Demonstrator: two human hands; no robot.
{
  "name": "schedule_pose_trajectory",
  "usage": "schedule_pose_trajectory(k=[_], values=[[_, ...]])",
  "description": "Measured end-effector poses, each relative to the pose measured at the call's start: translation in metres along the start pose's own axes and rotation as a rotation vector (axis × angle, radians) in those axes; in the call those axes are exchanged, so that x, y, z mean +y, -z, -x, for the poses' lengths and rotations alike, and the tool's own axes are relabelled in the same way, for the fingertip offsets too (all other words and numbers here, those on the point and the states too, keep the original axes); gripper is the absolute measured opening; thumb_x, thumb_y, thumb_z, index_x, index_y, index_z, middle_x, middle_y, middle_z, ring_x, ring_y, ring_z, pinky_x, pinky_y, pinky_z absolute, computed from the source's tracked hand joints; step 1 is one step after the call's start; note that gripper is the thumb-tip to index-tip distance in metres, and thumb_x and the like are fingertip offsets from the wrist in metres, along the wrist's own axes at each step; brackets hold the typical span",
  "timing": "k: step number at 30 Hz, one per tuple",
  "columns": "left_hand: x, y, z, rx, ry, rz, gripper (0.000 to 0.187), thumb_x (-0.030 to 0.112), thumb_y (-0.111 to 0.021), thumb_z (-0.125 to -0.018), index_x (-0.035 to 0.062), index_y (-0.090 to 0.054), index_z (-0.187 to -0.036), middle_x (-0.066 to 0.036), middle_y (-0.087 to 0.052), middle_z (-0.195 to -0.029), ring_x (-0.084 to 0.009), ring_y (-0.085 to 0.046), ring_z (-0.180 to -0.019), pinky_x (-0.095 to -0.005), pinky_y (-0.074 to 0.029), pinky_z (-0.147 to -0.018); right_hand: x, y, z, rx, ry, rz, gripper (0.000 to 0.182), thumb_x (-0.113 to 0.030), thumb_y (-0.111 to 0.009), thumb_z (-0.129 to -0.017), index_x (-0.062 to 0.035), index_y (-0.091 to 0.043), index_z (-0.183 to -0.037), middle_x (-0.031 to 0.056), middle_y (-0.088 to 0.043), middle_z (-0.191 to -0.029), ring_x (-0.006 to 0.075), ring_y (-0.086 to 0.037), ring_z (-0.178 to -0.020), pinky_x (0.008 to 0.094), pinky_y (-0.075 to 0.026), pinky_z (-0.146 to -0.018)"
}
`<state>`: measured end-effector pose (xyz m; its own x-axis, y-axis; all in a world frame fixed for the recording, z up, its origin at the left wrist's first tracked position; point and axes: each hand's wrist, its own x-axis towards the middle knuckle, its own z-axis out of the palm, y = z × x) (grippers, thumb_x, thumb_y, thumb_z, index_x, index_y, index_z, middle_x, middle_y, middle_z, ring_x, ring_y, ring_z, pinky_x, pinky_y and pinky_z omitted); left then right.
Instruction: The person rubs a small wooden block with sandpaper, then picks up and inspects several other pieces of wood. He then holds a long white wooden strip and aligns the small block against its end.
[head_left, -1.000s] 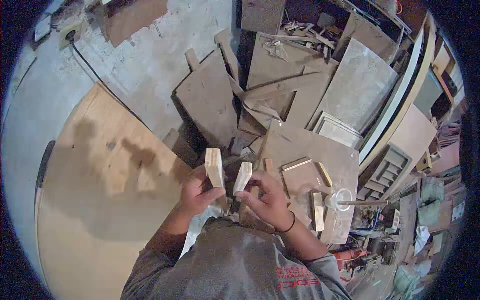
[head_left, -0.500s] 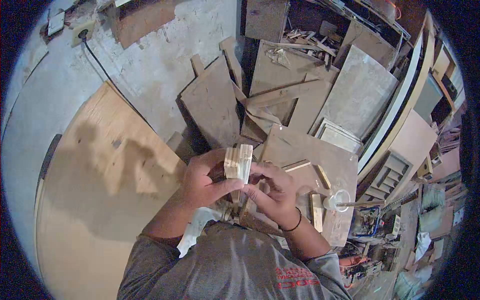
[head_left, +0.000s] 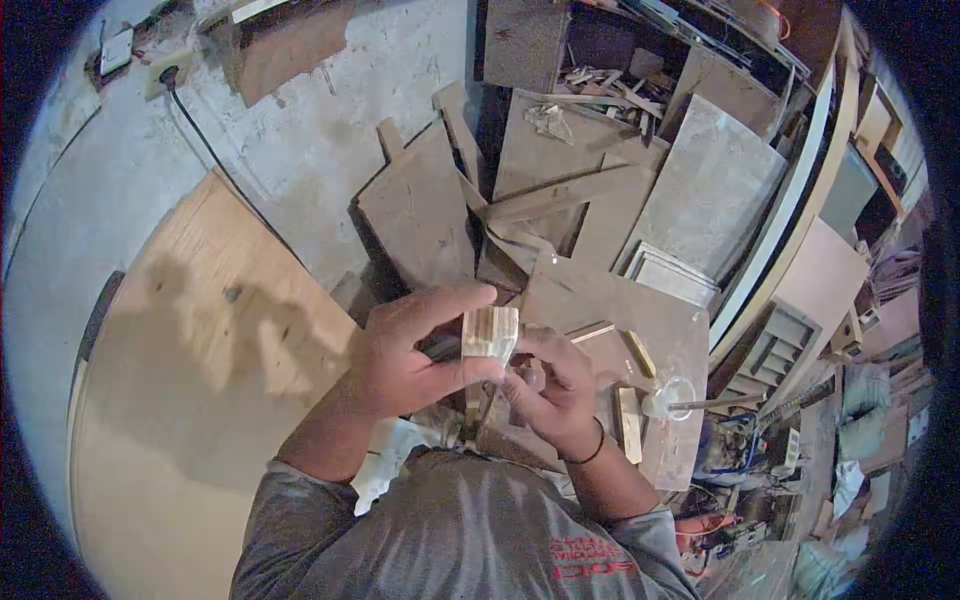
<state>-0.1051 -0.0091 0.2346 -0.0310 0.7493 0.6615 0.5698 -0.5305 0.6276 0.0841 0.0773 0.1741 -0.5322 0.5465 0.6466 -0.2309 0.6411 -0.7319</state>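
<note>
Two small pale wooden blocks (head_left: 489,332) are pressed together face to face in front of my chest. My left hand (head_left: 405,352) clamps them from the left, thumb under and fingers over the top. From the right, my right hand (head_left: 555,385) holds the same pair, fingers curled against the blocks; a dark band is on its wrist. Below the hands lies a flat brown board (head_left: 640,320) with thin wooden strips (head_left: 630,422) on it.
A large plywood sheet (head_left: 190,400) lies at left on the concrete floor. Scrap boards (head_left: 420,210) pile up ahead. A clear plastic cup (head_left: 672,398) with a stick stands on the board's right side. A black cable (head_left: 215,160) runs along the floor. Clutter fills the right.
The two blocks were held apart, one in each hand; they have come together into one pair, and both hands now close around it, the left hand wrapping over the top.
</note>
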Motion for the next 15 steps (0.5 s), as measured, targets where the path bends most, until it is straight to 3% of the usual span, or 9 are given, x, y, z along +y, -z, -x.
schedule_pose_trajectory(k=[1,7,15], values=[[0.005,0.001,-0.003,0.016,-0.052,-0.039,0.056,0.019,-0.088,-0.07,0.0023,-0.064,-0.118,-0.015,-0.071,-0.105,-0.026,-0.071,-0.094,-0.0331,-0.056,-0.082,-0.002,0.001,0.002,-0.003,-0.007,0.01,0.038,-0.008,-0.078,-0.079,-0.0026,-0.065,-0.114,0.0164,-0.069,-0.109,0.0307,-0.067,-0.098,0.0392,-0.052,-0.084],[0.011,-0.002,0.003,-0.028,-0.045,0.009,0.056,0.018,-0.089,-0.068,0.0032,-0.065,-0.116,-0.015,-0.071,-0.102,-0.0268,-0.071,-0.092,-0.035,-0.056,-0.079,-0.005,-0.001,0.016,-0.008,-0.022,0.013,0.038,-0.007,-0.078,-0.077,-0.0015,-0.066,-0.113,0.017,-0.068,-0.11,0.0315,-0.067,-0.099,0.0392,-0.052,-0.086],[0.011,-0.004,-0.001,-0.06,-0.188,0.11,0.043,0.01,-0.085,-0.071,0.0069,-0.068,-0.11,-0.013,-0.07,-0.099,-0.0279,-0.071,-0.087,-0.0345,-0.057,-0.075,-0.004,-0.003,0.023,-0.008,-0.008,-0.01,0.038,-0.005,-0.079,-0.076,-0.0017,-0.066,-0.111,0.0161,-0.069,-0.108,0.0307,-0.068,-0.097,0.0381,-0.054,-0.084]])
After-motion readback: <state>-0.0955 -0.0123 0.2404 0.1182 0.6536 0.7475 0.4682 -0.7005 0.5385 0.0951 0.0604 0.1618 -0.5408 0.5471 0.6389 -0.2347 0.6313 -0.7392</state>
